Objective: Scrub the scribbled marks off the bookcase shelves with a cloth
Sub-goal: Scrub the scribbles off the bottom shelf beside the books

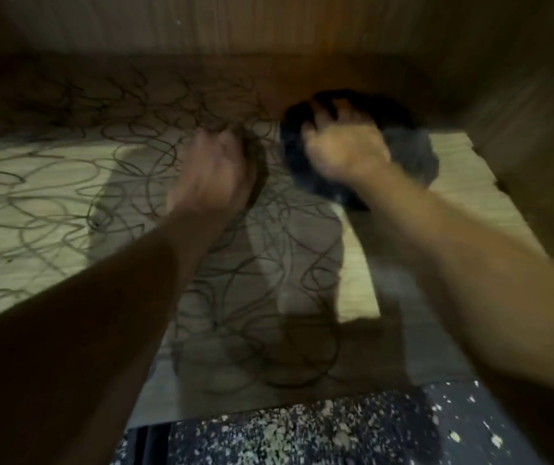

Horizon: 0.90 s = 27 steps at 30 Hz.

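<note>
Head view caught mid-scrub: right hand [342,146] gripped the dark cloth [409,152] on the shelf [453,149], left hand [211,172] loosely curled, empty, among scribbles [51,193]; leftward strokes seemed next.

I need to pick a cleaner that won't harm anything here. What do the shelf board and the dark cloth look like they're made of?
The shelf looks like pale wood-grain laminate or veneer over board, matte: fine straight grain lines show, though blur leaves it open. The cloth under the right hand looks like soft dark grey fabric, bunched and fuzzy-edged; its weave is too blurred to tell.
</note>
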{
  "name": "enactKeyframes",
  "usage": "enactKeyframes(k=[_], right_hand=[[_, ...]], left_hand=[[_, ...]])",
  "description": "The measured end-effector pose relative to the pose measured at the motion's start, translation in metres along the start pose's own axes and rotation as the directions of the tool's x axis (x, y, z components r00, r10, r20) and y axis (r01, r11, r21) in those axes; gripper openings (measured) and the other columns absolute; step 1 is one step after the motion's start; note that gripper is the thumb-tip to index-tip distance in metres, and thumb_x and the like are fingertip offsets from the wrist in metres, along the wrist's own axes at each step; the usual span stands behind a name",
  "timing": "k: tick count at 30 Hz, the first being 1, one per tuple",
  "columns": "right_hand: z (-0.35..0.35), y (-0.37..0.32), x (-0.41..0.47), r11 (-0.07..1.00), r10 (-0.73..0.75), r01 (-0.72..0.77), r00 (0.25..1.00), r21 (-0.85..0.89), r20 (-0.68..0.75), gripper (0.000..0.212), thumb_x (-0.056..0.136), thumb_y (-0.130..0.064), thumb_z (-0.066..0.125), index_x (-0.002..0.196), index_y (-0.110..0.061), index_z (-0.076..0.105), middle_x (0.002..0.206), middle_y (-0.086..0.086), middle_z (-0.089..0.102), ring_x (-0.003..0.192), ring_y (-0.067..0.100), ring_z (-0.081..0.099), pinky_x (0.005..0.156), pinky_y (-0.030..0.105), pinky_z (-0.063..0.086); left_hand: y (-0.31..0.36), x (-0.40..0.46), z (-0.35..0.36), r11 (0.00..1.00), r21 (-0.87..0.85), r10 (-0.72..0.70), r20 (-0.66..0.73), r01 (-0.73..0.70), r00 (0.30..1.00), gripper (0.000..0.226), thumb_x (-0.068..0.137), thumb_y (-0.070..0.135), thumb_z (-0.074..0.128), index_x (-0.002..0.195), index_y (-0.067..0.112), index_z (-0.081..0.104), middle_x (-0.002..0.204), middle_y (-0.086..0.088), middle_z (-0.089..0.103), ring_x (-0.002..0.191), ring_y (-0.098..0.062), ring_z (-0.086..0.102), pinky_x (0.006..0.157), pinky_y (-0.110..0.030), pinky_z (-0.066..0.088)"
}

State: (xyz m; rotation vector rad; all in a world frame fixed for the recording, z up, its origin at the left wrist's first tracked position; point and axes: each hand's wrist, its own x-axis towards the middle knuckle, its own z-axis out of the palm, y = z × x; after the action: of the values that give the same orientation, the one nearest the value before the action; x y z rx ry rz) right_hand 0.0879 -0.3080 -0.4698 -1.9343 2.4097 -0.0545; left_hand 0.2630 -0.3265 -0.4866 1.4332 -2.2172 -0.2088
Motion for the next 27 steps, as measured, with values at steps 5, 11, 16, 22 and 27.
enactKeyframes(k=[5, 11, 16, 22, 27], right_hand=[[0.01, 0.008, -0.098, 0.98, -0.186, 0.19, 0.98, 0.057, -0.072, 0.054, 0.102, -0.042, 0.024, 0.153, -0.027, 0.011, 0.16, 0.006, 0.011, 0.147, 0.02, 0.006, 0.118, 0.035, 0.003], [-0.003, 0.016, -0.015, 0.99, 0.101, -0.106, 0.994, 0.096, 0.047, 0.055, 0.102, -0.043, 0.018, 0.153, -0.022, 0.016, 0.159, 0.008, 0.013, 0.145, 0.026, 0.013, 0.117, 0.04, 0.007], [0.009, -0.002, -0.146, 0.972, -0.19, 0.203, 0.975, 0.118, -0.115, 0.069, 0.092, -0.049, 0.001, 0.152, -0.022, 0.02, 0.158, 0.005, 0.02, 0.147, 0.02, 0.012, 0.12, 0.037, 0.01], [-0.005, 0.031, -0.026, 0.993, 0.079, -0.078, 0.997, 0.087, -0.001, 0.061, 0.098, -0.047, 0.012, 0.152, -0.018, 0.019, 0.158, 0.01, 0.016, 0.145, 0.025, 0.014, 0.117, 0.04, 0.01], [0.007, -0.009, -0.104, 0.978, -0.116, 0.136, 0.985, 0.161, -0.128, 0.061, 0.098, -0.048, 0.014, 0.152, -0.021, 0.019, 0.159, 0.007, 0.016, 0.147, 0.021, 0.01, 0.118, 0.033, 0.005]], left_hand=[[0.011, -0.059, -0.025, 0.996, -0.089, 0.005, 0.096, 0.004, 0.995, 0.042, 0.092, 0.034, 0.031, 0.123, 0.016, 0.053, 0.132, -0.006, 0.051, 0.113, -0.021, 0.054, 0.085, -0.033, 0.046], [0.013, -0.082, -0.032, 0.997, 0.076, -0.044, 0.166, 0.032, 0.985, 0.055, 0.098, 0.029, 0.031, 0.152, 0.017, 0.023, 0.16, 0.004, 0.014, 0.147, -0.01, 0.004, 0.119, -0.026, 0.002], [0.017, -0.079, -0.035, 0.993, 0.111, -0.052, 0.208, 0.029, 0.977, 0.058, 0.097, 0.029, 0.029, 0.153, 0.017, 0.016, 0.161, 0.003, 0.009, 0.147, -0.009, 0.0, 0.119, -0.026, -0.003], [0.018, -0.077, -0.036, 0.996, 0.09, -0.035, 0.188, 0.018, 0.982, 0.054, 0.101, 0.031, 0.022, 0.153, 0.017, 0.017, 0.161, 0.003, 0.01, 0.147, -0.009, -0.001, 0.119, -0.026, -0.004], [0.017, -0.056, -0.028, 0.995, 0.096, -0.017, 0.219, -0.005, 0.976, 0.058, 0.098, 0.034, 0.013, 0.153, 0.014, 0.017, 0.16, 0.0, 0.012, 0.147, -0.01, 0.001, 0.12, -0.028, -0.004]])
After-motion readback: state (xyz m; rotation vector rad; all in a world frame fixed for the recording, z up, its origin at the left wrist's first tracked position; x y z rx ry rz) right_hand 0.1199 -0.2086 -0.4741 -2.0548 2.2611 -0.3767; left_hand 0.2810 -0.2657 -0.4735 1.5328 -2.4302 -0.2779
